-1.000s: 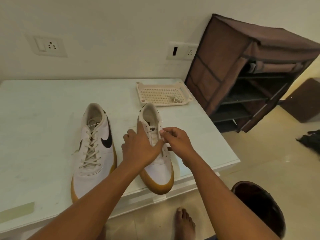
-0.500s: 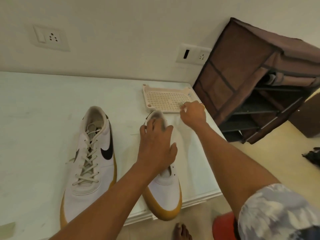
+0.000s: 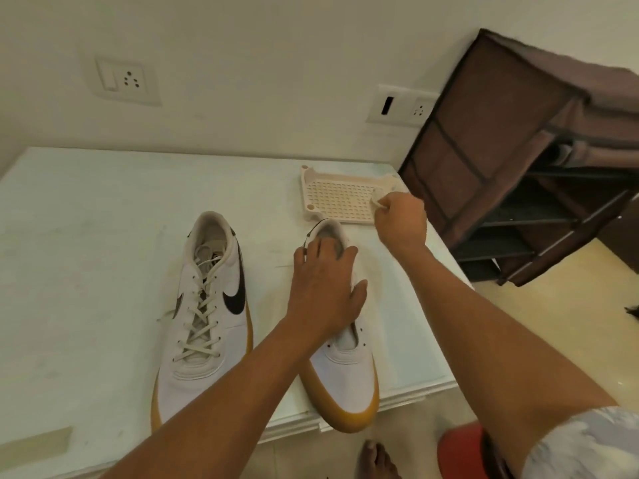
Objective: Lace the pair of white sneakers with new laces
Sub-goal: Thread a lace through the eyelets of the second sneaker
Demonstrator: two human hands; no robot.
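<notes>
Two white sneakers with tan soles stand side by side on the pale table (image 3: pixel 86 236). The left sneaker (image 3: pixel 207 319) carries a black swoosh and is laced with a cream lace. The right sneaker (image 3: pixel 344 368) shows empty eyelets at its front. My left hand (image 3: pixel 326 292) lies over its middle and collar, fingers spread. My right hand (image 3: pixel 401 219) is at the near right corner of the beige perforated tray (image 3: pixel 332 198) and pinches a bundled pale lace (image 3: pixel 377 197).
A brown fabric shoe rack (image 3: pixel 539 160) stands right of the table. Two wall sockets (image 3: pixel 126 81) sit above the table's back edge. A bare foot (image 3: pixel 377 458) and a red object (image 3: pixel 460 451) are on the floor below the table's front edge.
My right hand left the right sneaker, reached back to the tray and took hold of the lace bundle there. My left hand slid up over the sneaker's collar. The view tilted down.
</notes>
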